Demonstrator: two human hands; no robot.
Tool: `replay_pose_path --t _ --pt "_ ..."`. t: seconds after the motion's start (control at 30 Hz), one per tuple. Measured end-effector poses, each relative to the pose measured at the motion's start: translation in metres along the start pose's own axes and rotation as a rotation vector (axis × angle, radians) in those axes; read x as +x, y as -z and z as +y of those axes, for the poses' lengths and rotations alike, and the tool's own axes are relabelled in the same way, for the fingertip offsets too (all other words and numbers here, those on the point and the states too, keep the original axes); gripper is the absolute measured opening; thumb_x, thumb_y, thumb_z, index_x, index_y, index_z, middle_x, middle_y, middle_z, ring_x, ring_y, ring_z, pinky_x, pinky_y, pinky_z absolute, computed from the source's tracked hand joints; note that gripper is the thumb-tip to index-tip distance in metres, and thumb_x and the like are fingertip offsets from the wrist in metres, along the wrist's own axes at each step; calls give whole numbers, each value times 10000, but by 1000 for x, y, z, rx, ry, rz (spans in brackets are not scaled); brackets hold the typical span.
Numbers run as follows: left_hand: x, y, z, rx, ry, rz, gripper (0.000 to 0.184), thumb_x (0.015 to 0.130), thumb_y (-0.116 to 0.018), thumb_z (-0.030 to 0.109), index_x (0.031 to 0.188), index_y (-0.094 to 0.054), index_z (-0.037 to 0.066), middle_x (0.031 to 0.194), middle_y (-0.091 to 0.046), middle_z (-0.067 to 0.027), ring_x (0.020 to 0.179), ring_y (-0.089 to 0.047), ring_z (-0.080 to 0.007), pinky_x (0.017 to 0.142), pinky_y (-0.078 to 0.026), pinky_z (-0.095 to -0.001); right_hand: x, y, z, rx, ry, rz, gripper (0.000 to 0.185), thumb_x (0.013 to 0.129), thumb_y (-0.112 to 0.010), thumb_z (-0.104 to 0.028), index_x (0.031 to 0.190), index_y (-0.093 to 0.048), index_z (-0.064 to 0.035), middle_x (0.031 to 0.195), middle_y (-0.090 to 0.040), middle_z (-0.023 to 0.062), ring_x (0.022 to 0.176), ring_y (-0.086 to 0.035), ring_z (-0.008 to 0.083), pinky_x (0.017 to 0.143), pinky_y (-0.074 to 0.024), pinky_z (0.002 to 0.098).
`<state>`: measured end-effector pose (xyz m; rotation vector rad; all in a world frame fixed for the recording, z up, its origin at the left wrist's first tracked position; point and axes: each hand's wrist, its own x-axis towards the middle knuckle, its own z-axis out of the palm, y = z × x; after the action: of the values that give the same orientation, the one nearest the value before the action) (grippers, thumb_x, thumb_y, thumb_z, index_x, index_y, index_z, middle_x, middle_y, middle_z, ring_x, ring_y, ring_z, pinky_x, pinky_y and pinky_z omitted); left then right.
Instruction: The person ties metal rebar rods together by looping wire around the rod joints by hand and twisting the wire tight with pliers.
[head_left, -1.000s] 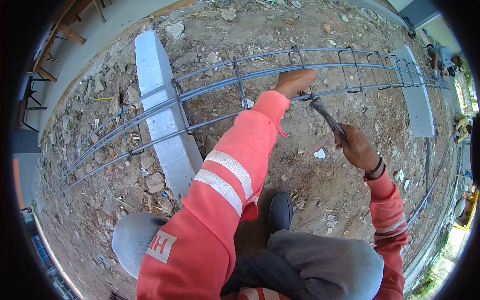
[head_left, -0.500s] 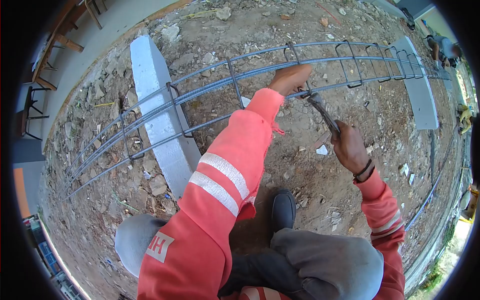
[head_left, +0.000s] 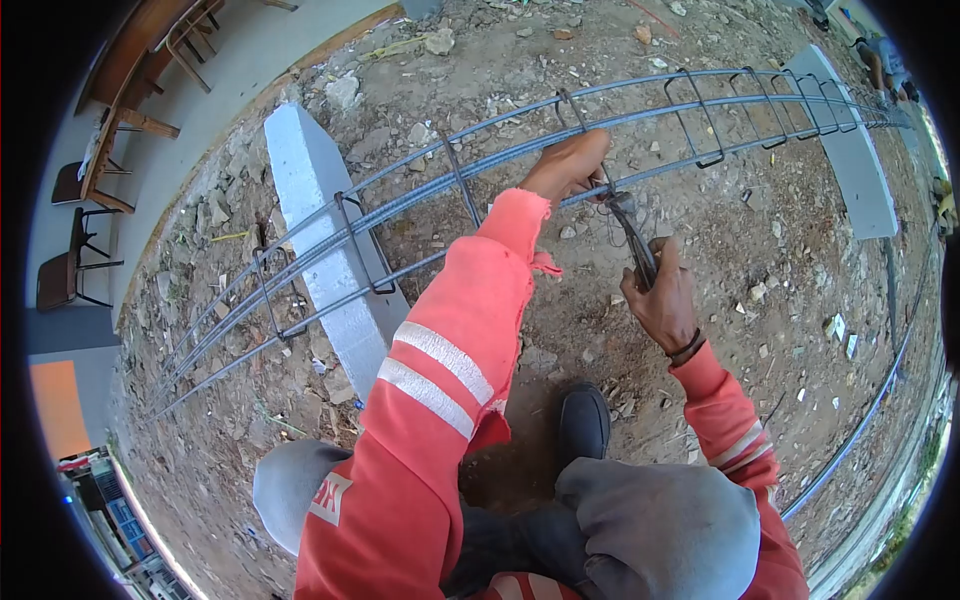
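A long rebar cage of ribbed bars and square stirrups crosses in front of me. My left hand reaches over its middle bars, fingers curled in at a stirrup by the lowest bar; the fingertips are partly hidden. Thin tie wire shows just beneath that joint. Closed around the handles of a pair of pincers, my right hand is below the cage. The jaws of the pincers meet the joint beside my left fingers.
Two pale blocks, one on the left and one on the right, support the cage over rubble-strewn soil. My shoe is below. Chairs and wooden furniture stand on a floor at upper left. Another person is at far right.
The view has shifted slightly. My right hand and the pincers have swung left and the handles stand steeper, jaws still at the joint. My left hand stays at the same stirrup.
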<state>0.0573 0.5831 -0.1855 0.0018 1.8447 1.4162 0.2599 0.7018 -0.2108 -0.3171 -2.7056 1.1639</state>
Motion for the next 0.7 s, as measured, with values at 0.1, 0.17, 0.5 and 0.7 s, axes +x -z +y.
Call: replay_pose_path --t 0.1,0.17,0.5,0.7 --pt "-11 2 11 13 -7 -15 415 872 -430 310 970 -561 -72 887 -639 -205 802 -649 -282 724 -533 -427 -11 -1 -8 -40 -65 -9 356 827 -728 -113 1059 -482 -5 631 -595 169 540 -627 368 520 -489 423" --pt "-17 3 12 44 -11 -35 420 873 -425 308 975 -564 -75 896 -642 -211 811 -654 -280 731 -540 -424 -18 1 -13 -43 -44 -16 337 837 -727 -112 1047 -484 -14 621 -591 137 521 -619 324 502 -482 403" --pt "-3 4 1 104 -70 31 430 851 -453 351 977 -608 -30 975 -649 -168 866 -632 -303 819 -506 -440 -9 10 33 1763 -544 -1000 509 834 -794 -163 1172 -422 -81 680 -426 -48 491 -438 44 396 -412 227" --pt "-6 5 -1 32 -154 51 446 850 -477 392 1012 -597 -6 1015 -634 -162 939 -618 -278 830 -492 -447 -30 51 12 36 -136 -366 332 896 -684 -216 1097 -516 -11 775 -573 132 711 -611 270 663 -493 416"
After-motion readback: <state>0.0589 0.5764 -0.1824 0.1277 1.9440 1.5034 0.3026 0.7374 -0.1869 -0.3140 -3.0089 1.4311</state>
